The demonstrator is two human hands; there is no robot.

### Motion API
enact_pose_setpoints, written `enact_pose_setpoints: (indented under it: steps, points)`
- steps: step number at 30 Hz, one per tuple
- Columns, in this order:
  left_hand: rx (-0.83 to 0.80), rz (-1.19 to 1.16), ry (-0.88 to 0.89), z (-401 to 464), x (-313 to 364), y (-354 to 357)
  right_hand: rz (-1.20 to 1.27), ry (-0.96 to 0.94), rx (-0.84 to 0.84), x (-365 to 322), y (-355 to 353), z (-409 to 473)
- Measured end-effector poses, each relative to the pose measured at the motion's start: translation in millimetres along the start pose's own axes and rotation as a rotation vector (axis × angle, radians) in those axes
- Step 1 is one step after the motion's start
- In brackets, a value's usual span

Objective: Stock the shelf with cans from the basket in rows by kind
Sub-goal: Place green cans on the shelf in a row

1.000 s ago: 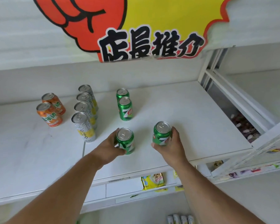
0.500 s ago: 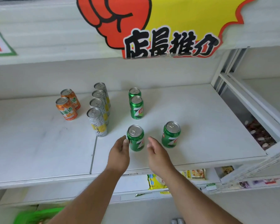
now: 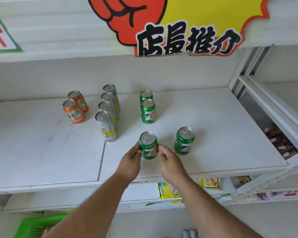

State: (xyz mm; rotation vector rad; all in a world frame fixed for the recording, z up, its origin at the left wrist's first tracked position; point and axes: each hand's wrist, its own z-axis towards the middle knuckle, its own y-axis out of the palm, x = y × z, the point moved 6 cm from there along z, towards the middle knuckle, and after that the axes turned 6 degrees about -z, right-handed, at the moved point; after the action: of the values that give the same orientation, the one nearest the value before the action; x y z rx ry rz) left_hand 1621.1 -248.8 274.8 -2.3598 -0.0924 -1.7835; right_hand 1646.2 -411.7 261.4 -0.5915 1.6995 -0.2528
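On the white shelf (image 3: pixel 213 127) stand three rows of cans: two orange cans (image 3: pixel 74 111) at the left, several tall silver-and-yellow cans (image 3: pixel 107 124) in the middle, two green cans (image 3: pixel 148 111) further right. In front of that green row stands a third green can (image 3: pixel 148 146). My left hand (image 3: pixel 130 162) pinches its left side and my right hand (image 3: pixel 170 162) pinches its right side. Another green can (image 3: pixel 184 140) stands alone to the right, apart from both hands.
A green basket (image 3: pixel 34 227) shows at the bottom left, below the shelf. Snack packets (image 3: pixel 167 190) lie on the lower shelf. A yellow and red sign (image 3: pixel 187 31) hangs above. A slanted white-framed case (image 3: pixel 272 121) adjoins the shelf's right end.
My right hand let go of the right green can, left it standing, and moved left. Both hands now hold the nearer green can in line with the green row.
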Motion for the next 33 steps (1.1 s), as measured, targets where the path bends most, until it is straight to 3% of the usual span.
enact_pose_setpoints:
  steps: [5, 11, 33]
  points:
    - [-0.002, 0.036, -0.058, 0.8, -19.4, -3.4, 0.024, 0.05, 0.015, 10.8, -3.2, -7.9]
    - [0.119, -0.059, -0.036, -3.9, -22.4, -8.7, 0.034, -0.009, -0.02, 1.0, -3.8, 0.2]
    - [0.005, 0.029, 0.023, 3.2, -16.2, 5.4, 0.185, -0.004, 0.029, 4.4, 3.3, 12.2]
